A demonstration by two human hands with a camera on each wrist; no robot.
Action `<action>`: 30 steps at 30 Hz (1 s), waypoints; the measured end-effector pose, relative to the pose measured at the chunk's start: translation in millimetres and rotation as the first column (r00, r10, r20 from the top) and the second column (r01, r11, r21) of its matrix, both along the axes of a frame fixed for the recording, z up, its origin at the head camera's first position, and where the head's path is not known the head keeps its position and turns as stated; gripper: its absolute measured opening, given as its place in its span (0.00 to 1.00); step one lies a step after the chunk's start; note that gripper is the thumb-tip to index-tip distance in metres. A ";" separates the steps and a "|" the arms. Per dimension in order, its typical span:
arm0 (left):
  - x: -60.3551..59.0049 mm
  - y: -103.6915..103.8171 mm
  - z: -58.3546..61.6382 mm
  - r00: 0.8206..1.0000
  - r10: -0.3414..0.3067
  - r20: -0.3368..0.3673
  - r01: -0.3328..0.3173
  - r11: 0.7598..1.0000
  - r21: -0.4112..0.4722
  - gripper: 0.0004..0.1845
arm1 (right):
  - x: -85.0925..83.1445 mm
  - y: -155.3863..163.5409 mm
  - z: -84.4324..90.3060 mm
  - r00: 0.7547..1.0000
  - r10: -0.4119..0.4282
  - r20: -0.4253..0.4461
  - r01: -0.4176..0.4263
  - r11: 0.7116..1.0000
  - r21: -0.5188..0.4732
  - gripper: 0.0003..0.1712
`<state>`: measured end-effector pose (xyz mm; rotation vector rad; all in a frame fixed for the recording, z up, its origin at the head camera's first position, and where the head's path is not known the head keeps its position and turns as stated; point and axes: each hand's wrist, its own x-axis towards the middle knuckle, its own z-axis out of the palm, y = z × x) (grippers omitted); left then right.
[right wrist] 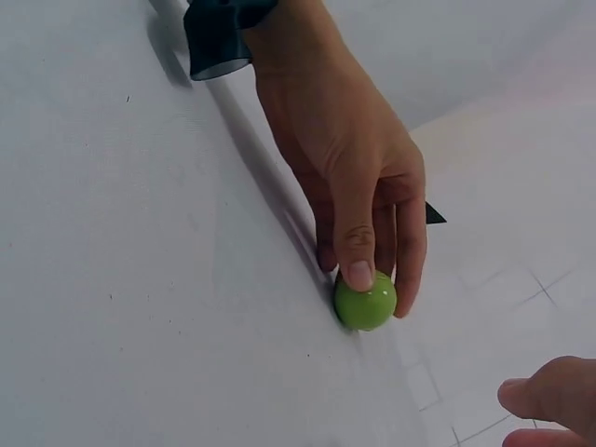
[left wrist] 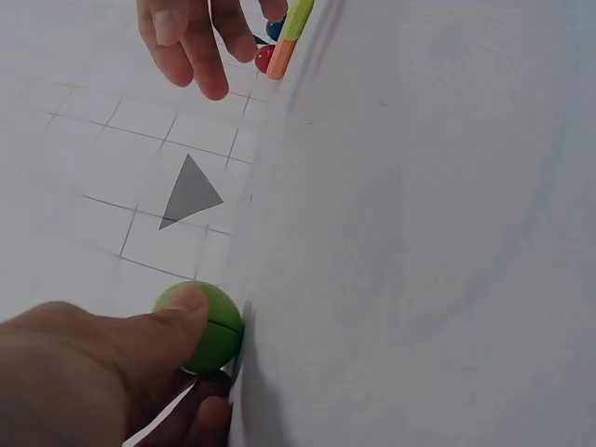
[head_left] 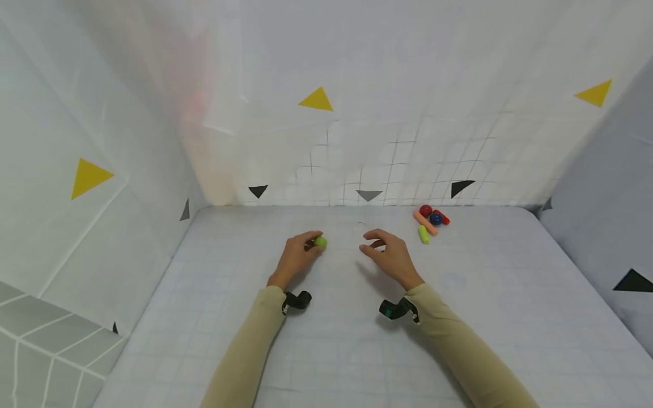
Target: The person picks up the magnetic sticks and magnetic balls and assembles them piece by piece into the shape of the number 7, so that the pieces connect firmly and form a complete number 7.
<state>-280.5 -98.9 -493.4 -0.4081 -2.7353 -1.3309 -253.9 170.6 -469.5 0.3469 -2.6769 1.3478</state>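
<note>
The left hand (head_left: pixel 298 253) pinches a green ball (head_left: pixel 320 242) between its thumb and its fingers, so the grip on this side is closed around the ball. In the left wrist view, the thumb lies on the ball's surface, and a thin dark groove runs across the ball. The ball is at the worktop (head_left: pixel 331 351), left of the middle; whether it touches the surface, I cannot tell.

The right hand (head_left: pixel 390 255) is to the right of the ball and well apart from it. Its fingers are bent loosely and the thumb stands away from them, so this grip is spread, with a free gap inside.

Farther to the right, near the back edge of the worktop, there is a small group: a dark red ball (head_left: pixel 425 211), a blue ball (head_left: pixel 436 219), an orange stick (head_left: pixel 425 223), a red piece (head_left: pixel 445 217) partly hidden behind the blue ball, and a yellow-green stick (head_left: pixel 423 234) in front.

Both arms wear beige sleeves (head_left: pixel 245 354), and on each wrist is a dark device (head_left: pixel 297 300). The back wall (head_left: pixel 275 153) carries yellow and dark triangles and thin grid lines.
</note>
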 end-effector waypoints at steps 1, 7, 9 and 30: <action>-0.2 0.0 -0.8 1.000 0.004 -0.003 -0.004 1.000 0.003 0.21 | 0.6 1.5 0.6 1.000 -0.002 -0.001 0.002 1.000 0.001 0.22; 0.7 1.0 -5.3 0.999 0.036 0.013 -0.036 0.998 0.050 0.20 | 1.3 8.4 7.5 1.000 -0.011 -0.014 0.011 1.000 -0.002 0.21; 1.6 1.0 -7.7 0.999 0.043 0.016 -0.044 0.997 0.068 0.20 | 0.6 11.6 9.2 1.000 -0.021 -0.015 0.021 1.000 -0.002 0.20; 5.1 -0.3 -15.3 0.998 0.057 -0.003 -0.056 0.988 0.141 0.21 | -18.2 62.8 28.5 0.989 -0.106 -0.106 0.110 0.994 0.026 0.14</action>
